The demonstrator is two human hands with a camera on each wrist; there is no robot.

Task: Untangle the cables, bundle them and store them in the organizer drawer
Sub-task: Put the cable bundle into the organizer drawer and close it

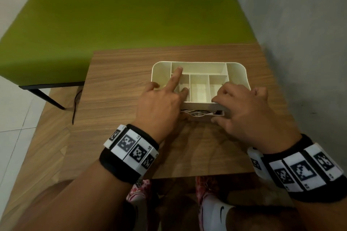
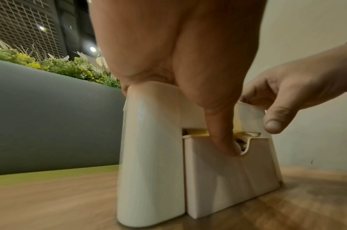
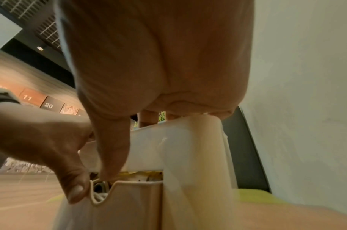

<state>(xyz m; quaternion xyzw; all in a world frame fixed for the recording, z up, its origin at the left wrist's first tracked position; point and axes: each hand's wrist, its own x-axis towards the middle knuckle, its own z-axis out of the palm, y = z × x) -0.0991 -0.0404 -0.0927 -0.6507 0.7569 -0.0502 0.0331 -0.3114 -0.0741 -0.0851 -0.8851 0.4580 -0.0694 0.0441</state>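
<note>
Closest to me are both wrists with their black bands and white marker tags, and beyond them my hands work on the cream organizer (image 1: 237,73) that stands on the wooden table (image 1: 120,88). To the left of my left hand (image 1: 161,105) the table top is bare wood, and further left a green bench (image 1: 93,24) runs along the far side. My left hand lies over the near left part of the organizer: the index finger is stretched out straight over the top compartments, the other fingers bend over the near rim, and in the left wrist view the thumb (image 2: 223,137) points down and presses on the front of the drawer (image 2: 227,179), just beside the notch in its upper edge. Between my two hands the drawer sits a little pulled out below the top tray, and the white cables (image 1: 195,114) are inside it, seen through the gap. My right hand (image 1: 244,110) takes the near right corner of the organizer, its fingers curled over the rim and the thumb at the drawer's upper edge below. To the right of this hand is a grey wall (image 1: 300,43), close to the table edge.
</note>
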